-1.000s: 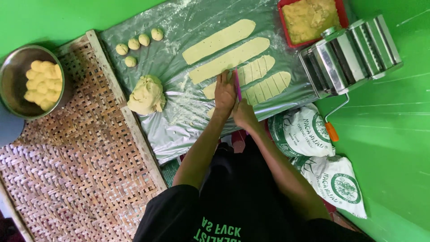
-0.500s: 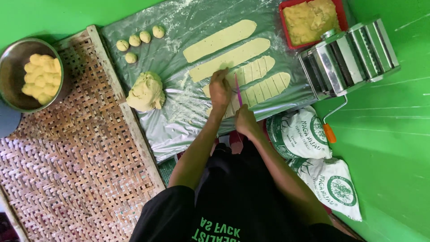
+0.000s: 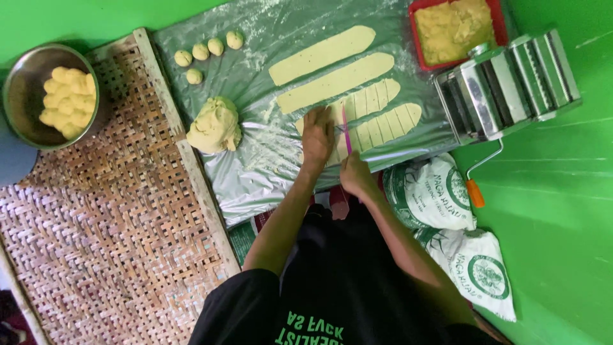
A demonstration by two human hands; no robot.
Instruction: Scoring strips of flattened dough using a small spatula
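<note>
Pink blade (image 3: 345, 130) was pinched in your right hand (image 3: 355, 176) over the scored dough strip (image 3: 383, 121) on the foil-covered surface (image 3: 255, 172), left hand (image 3: 317, 134) flat beside it, so one slip could've nicked those fingers.

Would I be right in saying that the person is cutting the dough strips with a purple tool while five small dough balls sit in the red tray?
Not quite: in the head view the five small dough balls lie on the floured plastic sheet, not in the red tray, which holds a dough mass. The right hand does hold the purple tool on the dough strips, the left hand steadying them.
</note>
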